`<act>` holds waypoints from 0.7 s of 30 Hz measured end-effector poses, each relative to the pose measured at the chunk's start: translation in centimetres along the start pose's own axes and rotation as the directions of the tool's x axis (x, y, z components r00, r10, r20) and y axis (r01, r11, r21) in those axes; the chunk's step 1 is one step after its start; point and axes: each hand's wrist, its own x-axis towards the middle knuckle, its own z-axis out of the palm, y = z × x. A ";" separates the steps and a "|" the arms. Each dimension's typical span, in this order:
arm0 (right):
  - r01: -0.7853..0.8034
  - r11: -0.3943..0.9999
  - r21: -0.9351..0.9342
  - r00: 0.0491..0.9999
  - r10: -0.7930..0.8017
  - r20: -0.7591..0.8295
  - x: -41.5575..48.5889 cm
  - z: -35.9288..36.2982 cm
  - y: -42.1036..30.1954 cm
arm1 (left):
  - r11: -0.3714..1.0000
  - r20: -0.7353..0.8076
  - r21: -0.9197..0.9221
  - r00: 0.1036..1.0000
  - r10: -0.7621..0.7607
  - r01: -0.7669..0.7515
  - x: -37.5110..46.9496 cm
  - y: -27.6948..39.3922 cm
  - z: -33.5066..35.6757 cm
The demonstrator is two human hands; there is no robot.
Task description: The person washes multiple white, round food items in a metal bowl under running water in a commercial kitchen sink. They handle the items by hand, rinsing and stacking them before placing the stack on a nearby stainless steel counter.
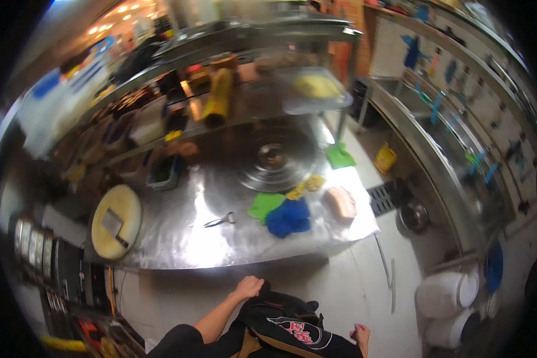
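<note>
My left hand (249, 287) is closed on part of a black cloth garment or apron (277, 304) with a printed logo, just off the front edge of the steel table. My right hand (360, 334) hangs low at my side, its fingers curled, with nothing plain in it. On the steel table (170, 241) lie a peeler-like tool (220, 220), a blue cloth (289, 218), a green cloth (265, 206) and a yellow cloth (305, 186). A pale block in clear plastic (341, 203) sits at the right. At the left, a cleaver (112, 223) rests on a round cutting board (100, 241).
A shelf with tubs and a yellow roll (218, 96) stands over the table's back. A clear container (317, 91) is at the shelf's right end. To the right are a long steel sink (447, 129), a metal bowl (413, 216) and white buckets (443, 293) on the floor.
</note>
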 end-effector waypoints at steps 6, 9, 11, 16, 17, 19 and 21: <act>-0.113 0.987 -0.112 0.990 0.121 0.066 -2.2 -2.5 2.7 | 0.999 -0.030 -0.048 0.999 -0.021 0.019 -0.6 0.0 5.2; -0.146 0.983 -0.116 0.988 0.151 0.034 -2.8 -3.6 3.5 | 0.993 0.047 0.005 0.992 -0.115 0.115 0.4 0.6 6.9; -0.230 0.969 -0.085 0.973 0.231 0.001 -3.2 -4.1 3.5 | 0.973 0.107 0.140 0.974 -0.197 0.181 1.4 1.5 7.7; -0.135 0.990 -0.043 0.987 0.130 -0.097 -2.3 -6.0 2.8 | 0.949 0.260 0.295 0.965 0.035 -0.114 7.3 7.5 10.0; -0.086 0.992 -0.096 0.988 0.072 -0.135 -2.2 -6.5 3.2 | 0.949 0.279 0.283 0.959 0.056 -0.138 8.3 9.0 10.3; -0.083 0.996 0.041 0.988 0.088 -0.128 -1.3 -7.9 4.4 | 0.933 0.317 0.292 0.942 0.114 -0.211 10.6 12.7 11.2; 0.067 0.948 -0.310 0.983 -0.117 -0.145 -1.2 -9.3 6.3 | 0.932 0.380 0.292 0.920 0.091 -0.213 12.2 15.7 12.4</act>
